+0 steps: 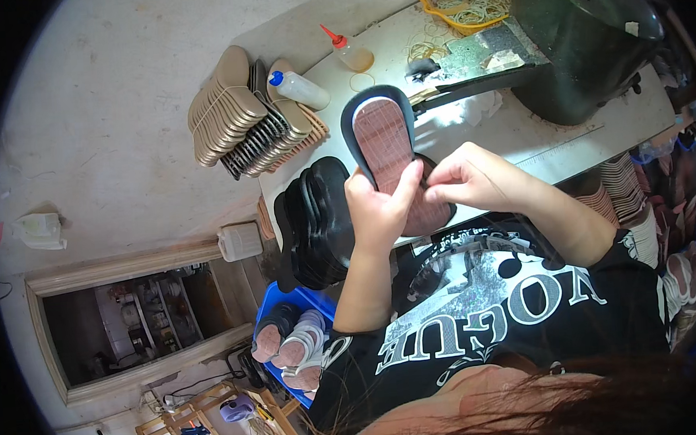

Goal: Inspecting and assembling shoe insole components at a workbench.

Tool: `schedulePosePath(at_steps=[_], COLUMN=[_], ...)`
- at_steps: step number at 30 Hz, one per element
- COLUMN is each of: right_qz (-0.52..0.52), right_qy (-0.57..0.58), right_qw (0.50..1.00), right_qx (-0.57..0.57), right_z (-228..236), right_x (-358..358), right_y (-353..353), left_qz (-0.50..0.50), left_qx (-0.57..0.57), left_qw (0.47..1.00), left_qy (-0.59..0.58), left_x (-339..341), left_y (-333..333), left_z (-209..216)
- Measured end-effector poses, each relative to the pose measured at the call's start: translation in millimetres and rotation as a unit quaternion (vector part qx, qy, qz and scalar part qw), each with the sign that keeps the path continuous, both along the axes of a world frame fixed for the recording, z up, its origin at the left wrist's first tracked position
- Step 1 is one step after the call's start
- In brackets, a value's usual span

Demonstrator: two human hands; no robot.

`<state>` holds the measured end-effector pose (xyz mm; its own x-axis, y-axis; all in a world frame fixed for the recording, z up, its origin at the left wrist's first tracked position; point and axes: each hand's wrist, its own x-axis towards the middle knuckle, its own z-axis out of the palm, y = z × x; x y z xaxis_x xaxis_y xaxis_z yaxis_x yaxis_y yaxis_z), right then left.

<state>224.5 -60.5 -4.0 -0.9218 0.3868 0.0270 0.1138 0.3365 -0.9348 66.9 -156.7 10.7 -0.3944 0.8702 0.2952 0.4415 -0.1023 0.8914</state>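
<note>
Here, left hand clasps a dark-rimmed brown sole mid-length, thumb across its face. Right hand beside its edge, fingertips bunched; cannot tell what they pinch. Sole held up before worktable; black soles stacked to left.

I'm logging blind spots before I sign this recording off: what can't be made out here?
All in the head view:
- Most of the fingers of the left hand: behind the sole it holds.
- Whether the right hand pinches anything: its own fingers cover the spot.
- The sole's far face: turned away.
- Top of the large dark green object: cut off by the upper edge.
</note>
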Motion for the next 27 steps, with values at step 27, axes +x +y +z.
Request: schedulePosePath(at_steps=[27], right_qz=[-0.161], right_qy=[0.188], right_qw=[0.804], right_qx=[-0.54], right_z=[-20], right_x=[-21], right_y=[-14], left_qz=[0.053], left_qx=[-0.178], left_qw=[0.978], left_qy=[-0.094], left_x=[-72], left_y=[153], left_z=[-36])
